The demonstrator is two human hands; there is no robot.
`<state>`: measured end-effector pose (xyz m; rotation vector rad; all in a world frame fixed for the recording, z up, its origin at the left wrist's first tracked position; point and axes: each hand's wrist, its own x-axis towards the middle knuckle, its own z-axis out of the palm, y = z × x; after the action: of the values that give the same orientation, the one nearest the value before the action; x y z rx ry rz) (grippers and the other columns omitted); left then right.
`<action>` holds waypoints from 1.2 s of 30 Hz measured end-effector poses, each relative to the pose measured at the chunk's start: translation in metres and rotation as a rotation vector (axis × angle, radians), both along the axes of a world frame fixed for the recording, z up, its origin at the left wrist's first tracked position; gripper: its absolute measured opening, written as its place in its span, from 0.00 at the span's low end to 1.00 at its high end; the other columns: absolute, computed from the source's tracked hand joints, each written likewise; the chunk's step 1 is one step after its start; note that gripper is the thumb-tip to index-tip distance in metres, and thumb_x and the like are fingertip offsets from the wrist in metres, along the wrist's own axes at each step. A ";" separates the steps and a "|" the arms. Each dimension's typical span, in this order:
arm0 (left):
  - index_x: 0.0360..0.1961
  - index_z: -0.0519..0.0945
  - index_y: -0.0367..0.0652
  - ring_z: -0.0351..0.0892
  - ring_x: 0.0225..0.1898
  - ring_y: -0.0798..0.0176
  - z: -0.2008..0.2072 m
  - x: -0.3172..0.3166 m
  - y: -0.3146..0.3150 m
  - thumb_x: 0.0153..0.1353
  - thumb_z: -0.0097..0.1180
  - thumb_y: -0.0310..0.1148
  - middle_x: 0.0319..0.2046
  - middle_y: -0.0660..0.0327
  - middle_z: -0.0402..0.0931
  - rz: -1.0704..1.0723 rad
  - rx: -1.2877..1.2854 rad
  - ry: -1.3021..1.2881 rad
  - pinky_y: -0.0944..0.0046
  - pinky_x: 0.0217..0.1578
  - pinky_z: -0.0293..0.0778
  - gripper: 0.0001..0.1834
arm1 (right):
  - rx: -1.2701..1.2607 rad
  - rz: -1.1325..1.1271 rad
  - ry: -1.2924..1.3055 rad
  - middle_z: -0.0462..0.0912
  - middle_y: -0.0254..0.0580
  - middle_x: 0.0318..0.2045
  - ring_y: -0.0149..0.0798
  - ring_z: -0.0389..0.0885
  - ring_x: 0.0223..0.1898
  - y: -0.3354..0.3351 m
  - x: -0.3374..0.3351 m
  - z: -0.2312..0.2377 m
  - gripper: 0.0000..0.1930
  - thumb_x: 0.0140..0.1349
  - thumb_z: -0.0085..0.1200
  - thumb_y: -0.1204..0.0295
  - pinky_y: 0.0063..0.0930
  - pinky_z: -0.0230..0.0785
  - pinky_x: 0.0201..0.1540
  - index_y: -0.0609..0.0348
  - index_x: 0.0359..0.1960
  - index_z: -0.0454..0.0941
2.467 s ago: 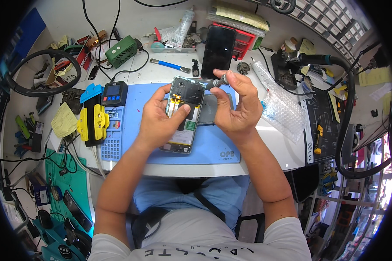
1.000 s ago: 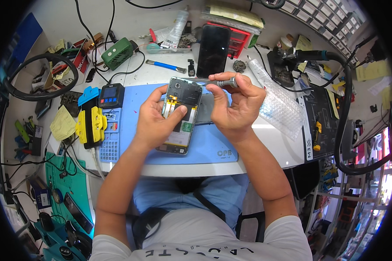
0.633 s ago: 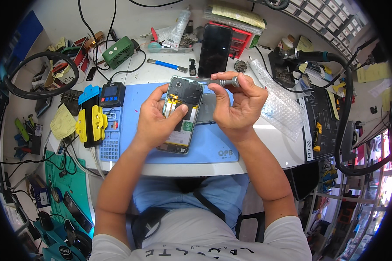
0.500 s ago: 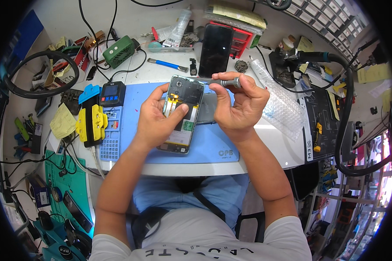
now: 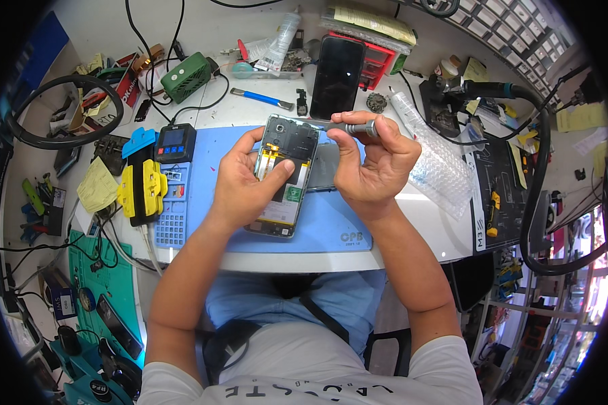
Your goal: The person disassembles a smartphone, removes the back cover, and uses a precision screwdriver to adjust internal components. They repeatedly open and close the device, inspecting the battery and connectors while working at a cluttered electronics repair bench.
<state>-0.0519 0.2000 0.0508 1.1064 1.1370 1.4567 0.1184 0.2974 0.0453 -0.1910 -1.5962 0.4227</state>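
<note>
My left hand (image 5: 244, 182) is closed round an opened smartphone (image 5: 292, 145), its thumb lying across the exposed battery area. Black inner covers, yellow flex strips and a green label show on the phone's inside. My right hand (image 5: 375, 165) grips a grey screwdriver (image 5: 355, 127) between thumb and fingers. The driver lies nearly level, its tip end by the phone's upper right edge; whether it touches cannot be made out. Behind the phone, a dark flat panel (image 5: 325, 165) rests on the blue work mat (image 5: 317, 226), partly hidden by the phone and my right hand.
Behind my hands a black phone (image 5: 336, 77) leans on red drawers (image 5: 377, 66). A blue-handled tool (image 5: 260, 98) lies to its left. Bubble wrap (image 5: 439, 172) is on the right, a yellow-and-black holder (image 5: 142, 192) on the left. A thick black hose (image 5: 537, 196) loops at far right.
Both hands keep nearly the same hold on the phone and screwdriver. The view has shifted very slightly; otherwise little differs.
</note>
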 end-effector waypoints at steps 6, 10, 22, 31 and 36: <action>0.66 0.67 0.29 0.87 0.45 0.67 -0.001 0.001 0.000 0.67 0.61 0.18 0.46 0.51 0.86 -0.004 0.014 -0.020 0.67 0.45 0.84 0.28 | 0.033 -0.097 -0.014 0.82 0.53 0.42 0.46 0.89 0.45 0.003 0.002 0.001 0.28 0.59 0.64 0.93 0.32 0.85 0.44 0.63 0.56 0.66; 0.66 0.67 0.28 0.87 0.46 0.67 -0.002 0.001 0.001 0.67 0.60 0.18 0.47 0.51 0.86 -0.010 0.016 -0.006 0.67 0.45 0.84 0.27 | 0.017 -0.054 0.000 0.86 0.52 0.42 0.45 0.89 0.46 0.003 0.005 0.003 0.22 0.58 0.67 0.90 0.31 0.84 0.45 0.61 0.51 0.73; 0.66 0.67 0.28 0.87 0.46 0.67 -0.005 0.001 0.000 0.67 0.60 0.17 0.48 0.52 0.85 0.007 0.007 0.019 0.67 0.47 0.84 0.28 | 0.019 -0.108 -0.044 0.87 0.54 0.46 0.46 0.90 0.45 0.003 0.013 -0.003 0.22 0.57 0.69 0.88 0.30 0.84 0.43 0.62 0.51 0.76; 0.66 0.68 0.29 0.87 0.45 0.68 -0.003 0.001 0.000 0.65 0.64 0.19 0.47 0.54 0.86 0.008 -0.012 -0.025 0.69 0.47 0.82 0.30 | -0.018 -0.066 0.004 0.85 0.53 0.47 0.49 0.90 0.47 0.001 0.007 -0.002 0.22 0.57 0.68 0.89 0.32 0.85 0.45 0.63 0.52 0.75; 0.66 0.68 0.29 0.87 0.45 0.68 0.000 0.003 0.000 0.65 0.64 0.20 0.45 0.53 0.86 -0.020 -0.006 -0.040 0.69 0.47 0.82 0.30 | -0.047 -0.138 -0.013 0.86 0.51 0.44 0.47 0.90 0.45 0.001 0.004 0.008 0.23 0.57 0.70 0.88 0.31 0.85 0.44 0.62 0.51 0.75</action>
<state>-0.0490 0.1995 0.0504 1.0769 1.0992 1.4526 0.1220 0.2981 0.0537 -0.3387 -1.5761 0.3522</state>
